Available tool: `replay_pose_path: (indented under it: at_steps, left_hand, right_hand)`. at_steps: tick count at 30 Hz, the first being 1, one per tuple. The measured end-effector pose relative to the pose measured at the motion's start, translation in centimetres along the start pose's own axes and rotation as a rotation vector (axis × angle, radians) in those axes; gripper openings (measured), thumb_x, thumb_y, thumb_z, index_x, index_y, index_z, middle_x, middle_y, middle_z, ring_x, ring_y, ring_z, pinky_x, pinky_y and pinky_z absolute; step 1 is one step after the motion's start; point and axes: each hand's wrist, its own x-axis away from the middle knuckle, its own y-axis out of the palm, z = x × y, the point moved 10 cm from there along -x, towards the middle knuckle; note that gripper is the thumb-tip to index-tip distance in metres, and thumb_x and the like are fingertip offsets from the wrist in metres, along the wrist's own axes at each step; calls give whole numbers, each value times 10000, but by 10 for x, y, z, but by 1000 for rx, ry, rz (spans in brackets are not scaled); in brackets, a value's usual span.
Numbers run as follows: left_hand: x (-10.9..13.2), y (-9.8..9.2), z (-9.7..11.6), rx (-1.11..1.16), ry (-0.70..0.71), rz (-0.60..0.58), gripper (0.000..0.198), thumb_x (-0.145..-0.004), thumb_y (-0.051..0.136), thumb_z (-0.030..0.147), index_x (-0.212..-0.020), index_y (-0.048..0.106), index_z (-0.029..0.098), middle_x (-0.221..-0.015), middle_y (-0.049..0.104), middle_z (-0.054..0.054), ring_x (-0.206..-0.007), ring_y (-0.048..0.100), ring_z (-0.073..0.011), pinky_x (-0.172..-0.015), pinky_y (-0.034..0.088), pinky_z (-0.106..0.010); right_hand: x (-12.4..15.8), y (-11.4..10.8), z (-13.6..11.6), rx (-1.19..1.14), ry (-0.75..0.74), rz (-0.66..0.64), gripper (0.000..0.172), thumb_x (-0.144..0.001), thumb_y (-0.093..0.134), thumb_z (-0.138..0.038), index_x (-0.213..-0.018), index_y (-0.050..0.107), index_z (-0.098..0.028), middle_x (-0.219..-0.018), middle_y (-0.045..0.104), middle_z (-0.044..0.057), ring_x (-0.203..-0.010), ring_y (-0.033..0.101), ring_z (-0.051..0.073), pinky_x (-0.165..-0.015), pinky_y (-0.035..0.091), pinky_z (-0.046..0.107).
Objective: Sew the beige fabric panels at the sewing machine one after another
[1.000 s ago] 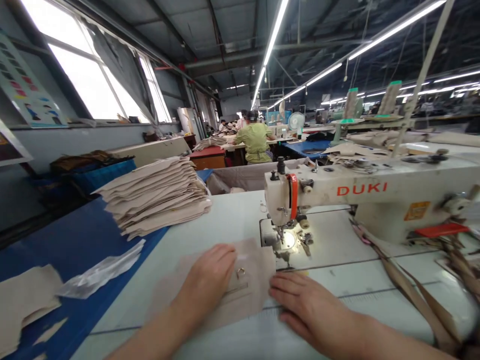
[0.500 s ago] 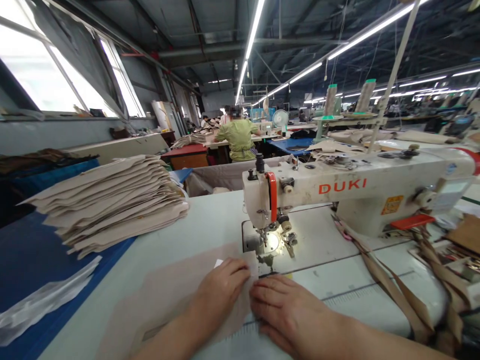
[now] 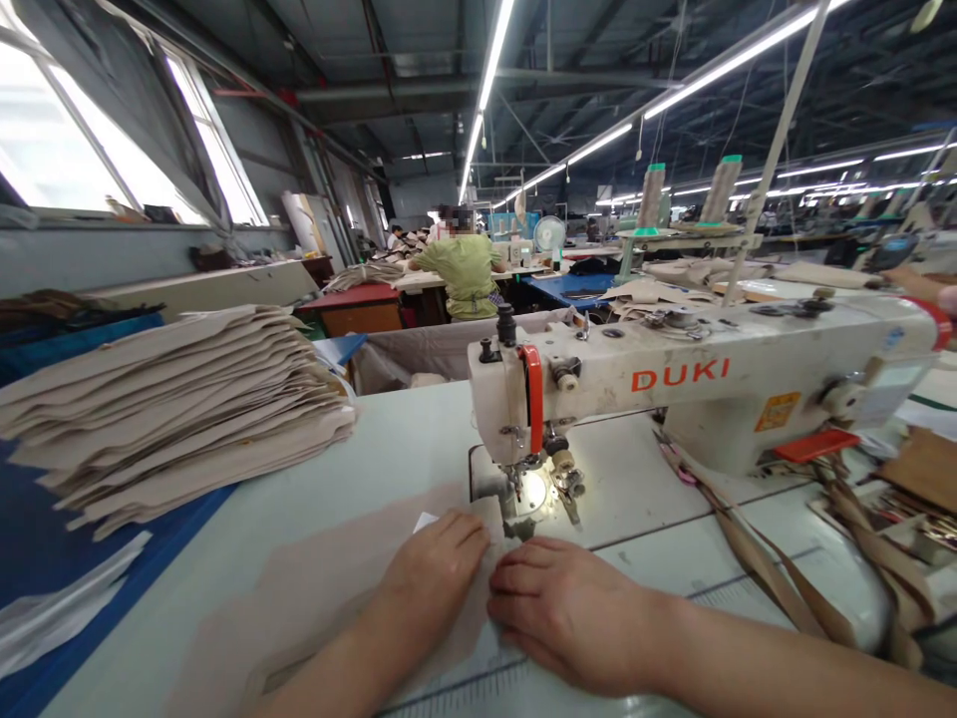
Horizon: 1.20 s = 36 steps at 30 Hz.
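Observation:
A thin, pale beige fabric piece [image 3: 321, 558] lies on the pale table in front of the sewing machine [image 3: 598, 374]. My left hand [image 3: 443, 563] rests on it with bent fingers held together, pinching the fabric near its right edge. A small white tag [image 3: 425, 522] shows beside those knuckles. Close on the right, my right hand [image 3: 568, 613] has its fingers pressed together at the fabric's edge, with the fingertips partly hidden. The fabric's top corner reaches just short of the lit needle plate [image 3: 532, 491], under the presser foot area.
A tall stack of beige fabric pieces [image 3: 186, 399] stands on a blue surface at the left, near a translucent strip [image 3: 67, 608]. Brown straps [image 3: 763, 558] and scissors hang at the right. Thread cones [image 3: 722, 189] stand behind the machine. A person in green [image 3: 460, 274] works farther off.
The fabric's corner and both hands have moved slightly closer to the needle plate. The view has shifted a little, so the stack and machine appear farther left.

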Motion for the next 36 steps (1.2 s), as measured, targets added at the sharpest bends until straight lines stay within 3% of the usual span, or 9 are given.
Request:
replay_pose_path:
  at_steps: [5, 9, 12, 17, 24, 36]
  left_hand:
    - [4, 0, 12, -122, 2, -21, 347, -797, 416, -74, -920, 658, 142, -953, 717, -89, -915, 676, -226, -842, 569, -346]
    - [4, 13, 8, -101, -72, -186, 313, -785, 459, -67, -864, 649, 169, -902, 715, -66, -821, 684, -220, -740, 587, -327]
    - [2, 15, 6, -85, -96, -222, 296, -779, 493, -61, -863, 649, 176, -906, 717, -61, -812, 683, -225, -711, 593, -331]
    - [2, 8, 6, -50, -62, -109, 320, -777, 465, -69, -878, 654, 169, -909, 725, -66, -816, 688, -236, -713, 600, -353]
    - [9, 2, 9, -53, 18, 63, 380, -830, 363, -54, -978, 650, 146, -952, 726, -71, -878, 676, -217, -806, 572, -339]
    - [9, 5, 12, -130, 35, 63, 416, -789, 352, -58, -1007, 632, 160, -930, 725, -59, -851, 667, -206, -804, 545, -322]
  right_hand:
    - [5, 0, 1, -53, -21, 115, 233, -988, 473, -220, -1122, 649, -146, -1100, 687, 94, -1062, 587, 204, -998, 449, 318]
    - [8, -1, 1, -95, -18, 156, 232, -978, 463, -202, -1100, 653, -151, -1073, 691, 95, -1045, 590, 204, -978, 459, 317]
    - [10, -2, 2, -107, -9, 162, 224, -969, 466, -201, -1074, 658, -155, -1038, 697, 94, -1021, 600, 205, -952, 468, 321]
    - [9, -1, 2, -111, -7, 157, 216, -939, 476, -189, -1041, 665, -157, -1020, 706, 87, -982, 615, 209, -909, 482, 326]
    - [8, -2, 5, -154, 4, 155, 215, -894, 512, -161, -1046, 664, -159, -1054, 706, 96, -1047, 612, 213, -973, 471, 318]
    - [7, 0, 6, -146, 4, 156, 224, -867, 518, -152, -1037, 665, -154, -1050, 706, 92, -1042, 611, 212, -983, 474, 305]
